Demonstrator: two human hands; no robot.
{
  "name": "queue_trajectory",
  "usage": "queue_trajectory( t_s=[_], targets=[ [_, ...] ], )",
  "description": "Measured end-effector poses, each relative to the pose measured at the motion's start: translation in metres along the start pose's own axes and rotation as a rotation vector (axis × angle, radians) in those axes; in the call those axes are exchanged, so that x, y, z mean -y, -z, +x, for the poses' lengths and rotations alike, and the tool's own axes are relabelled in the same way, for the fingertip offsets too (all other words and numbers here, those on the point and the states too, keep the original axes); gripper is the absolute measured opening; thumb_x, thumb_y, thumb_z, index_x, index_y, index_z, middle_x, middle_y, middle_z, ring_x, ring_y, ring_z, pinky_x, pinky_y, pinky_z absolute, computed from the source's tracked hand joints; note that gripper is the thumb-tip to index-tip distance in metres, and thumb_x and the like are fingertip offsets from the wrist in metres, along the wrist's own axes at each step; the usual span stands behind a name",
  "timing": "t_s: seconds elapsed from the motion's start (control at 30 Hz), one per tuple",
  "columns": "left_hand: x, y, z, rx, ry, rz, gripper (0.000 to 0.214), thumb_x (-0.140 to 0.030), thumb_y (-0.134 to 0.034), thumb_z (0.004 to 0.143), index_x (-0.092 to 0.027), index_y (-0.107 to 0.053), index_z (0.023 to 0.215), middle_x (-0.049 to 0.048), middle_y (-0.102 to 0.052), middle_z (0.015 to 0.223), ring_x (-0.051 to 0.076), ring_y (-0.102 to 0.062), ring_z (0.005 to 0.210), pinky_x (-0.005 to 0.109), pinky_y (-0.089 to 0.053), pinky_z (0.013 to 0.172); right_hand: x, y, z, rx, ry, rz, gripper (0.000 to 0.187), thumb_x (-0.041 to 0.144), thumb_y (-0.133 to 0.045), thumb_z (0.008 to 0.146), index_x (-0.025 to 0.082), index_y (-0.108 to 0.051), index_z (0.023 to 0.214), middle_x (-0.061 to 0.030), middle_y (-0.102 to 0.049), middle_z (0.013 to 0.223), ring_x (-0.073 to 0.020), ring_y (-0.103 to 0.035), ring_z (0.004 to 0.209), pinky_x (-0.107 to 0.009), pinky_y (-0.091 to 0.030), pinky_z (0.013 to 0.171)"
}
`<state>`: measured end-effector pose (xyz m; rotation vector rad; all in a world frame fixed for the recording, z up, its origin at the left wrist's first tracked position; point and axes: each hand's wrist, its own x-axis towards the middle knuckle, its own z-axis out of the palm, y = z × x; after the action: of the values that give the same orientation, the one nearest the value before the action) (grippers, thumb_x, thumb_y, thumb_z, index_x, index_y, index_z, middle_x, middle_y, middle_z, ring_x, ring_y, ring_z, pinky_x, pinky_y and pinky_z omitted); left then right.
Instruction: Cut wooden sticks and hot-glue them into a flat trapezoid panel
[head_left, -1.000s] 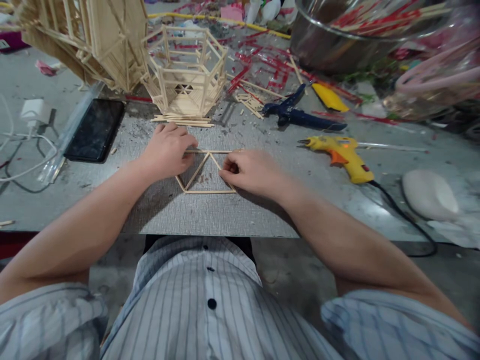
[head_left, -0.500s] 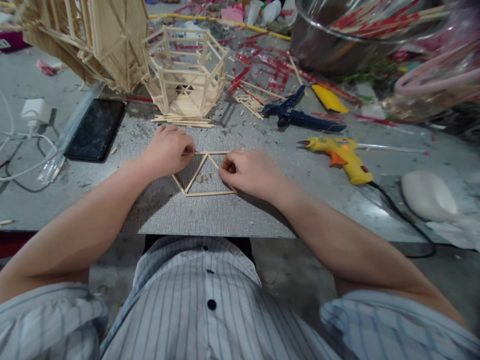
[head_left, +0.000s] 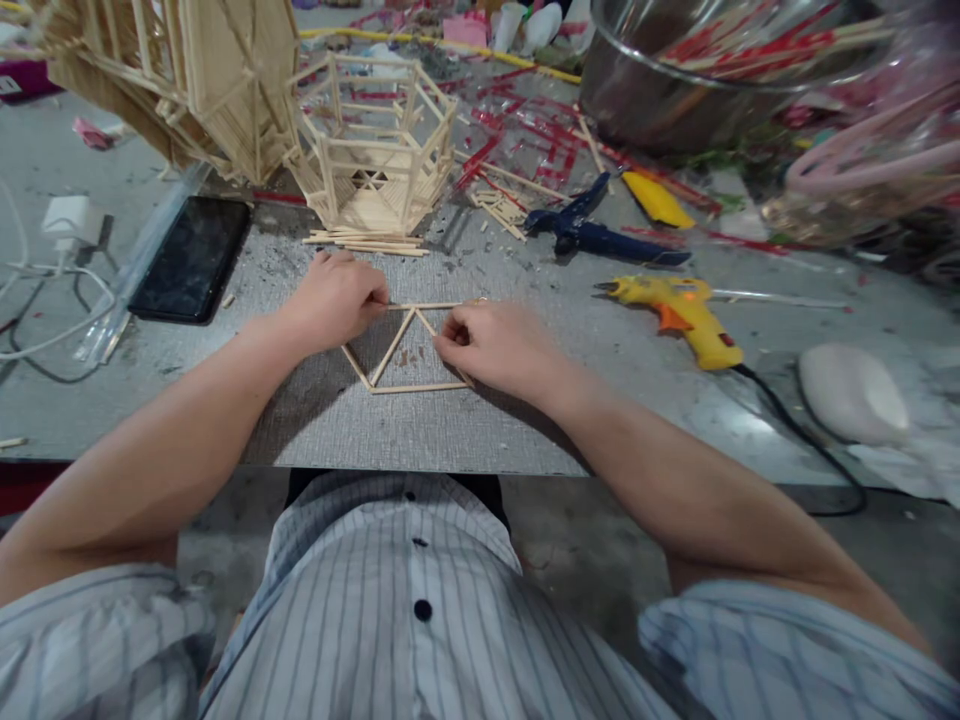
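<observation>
A flat frame of thin wooden sticks [head_left: 418, 388] lies on the grey table, its sticks forming triangles. My left hand [head_left: 341, 300] is closed at its upper left, fingertips pinched on the top stick. At the right side, my right hand [head_left: 487, 345] is closed with thumb and forefinger together on the frame's sticks, covering that corner. Just beyond my left hand lies a small pile of loose sticks [head_left: 367, 241]. Behind the pile stands a six-sided open stick structure [head_left: 367, 150].
To the right are a yellow glue gun [head_left: 679, 310] with a black cord, blue-handled cutters [head_left: 600, 235] and a white mouse-shaped object [head_left: 853, 393]. A phone [head_left: 191, 260] and a white charger [head_left: 73, 222] lie left. A larger stick structure [head_left: 240, 90] and a metal pot [head_left: 652, 90] stand behind.
Both hands keep nearly the same place on the stick frame. My left fingers have shifted very slightly; nothing has been let go.
</observation>
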<state>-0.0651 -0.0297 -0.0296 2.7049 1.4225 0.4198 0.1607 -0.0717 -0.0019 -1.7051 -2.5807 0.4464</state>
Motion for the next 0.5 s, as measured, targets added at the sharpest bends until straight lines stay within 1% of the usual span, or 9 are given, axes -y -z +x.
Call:
queue_trajectory(
  t_s=[0.13,0.2,0.33,0.5],
  targets=[
    [-0.003,0.004,0.0,0.072,0.062,0.03,0.019,-0.027,-0.056,0.088,-0.021,-0.073,0.081,0.004,-0.071,0.08,0.021,-0.054,0.087,0.041,-0.041,0.087,0.001,0.0,0.001,0.019,-0.006,0.014,0.021,0.028,-0.055,0.092,0.019,-0.074,0.089,-0.0101,-0.075,0.091,-0.023,-0.065,0.083,-0.032,-0.038,0.066],
    [-0.004,0.007,0.001,0.111,0.08,0.03,0.018,-0.03,-0.059,0.089,-0.02,-0.072,0.081,0.0042,-0.071,0.079,0.021,-0.054,0.087,0.041,-0.041,0.088,0.0,-0.001,0.001,0.029,-0.007,0.026,0.022,0.029,-0.055,0.092,0.019,-0.074,0.091,-0.0102,-0.075,0.091,-0.0233,-0.065,0.085,-0.032,-0.038,0.067],
    [-0.004,0.01,0.001,0.106,0.03,-0.005,0.023,-0.04,-0.063,0.088,-0.021,-0.071,0.078,0.0043,-0.068,0.074,0.022,-0.056,0.084,0.04,-0.041,0.088,0.0,-0.001,0.001,0.049,0.009,0.046,0.023,0.033,-0.057,0.092,0.018,-0.074,0.091,-0.0101,-0.074,0.088,-0.0233,-0.065,0.083,-0.032,-0.038,0.067],
    [-0.006,0.012,-0.001,0.171,0.075,0.027,0.018,-0.033,-0.062,0.09,-0.019,-0.072,0.082,0.0057,-0.069,0.078,0.024,-0.057,0.089,0.045,-0.04,0.093,0.002,0.001,0.0,0.051,0.011,0.028,0.02,0.031,-0.057,0.092,0.018,-0.074,0.092,-0.0099,-0.074,0.088,-0.0233,-0.066,0.085,-0.032,-0.039,0.069]
  ],
)
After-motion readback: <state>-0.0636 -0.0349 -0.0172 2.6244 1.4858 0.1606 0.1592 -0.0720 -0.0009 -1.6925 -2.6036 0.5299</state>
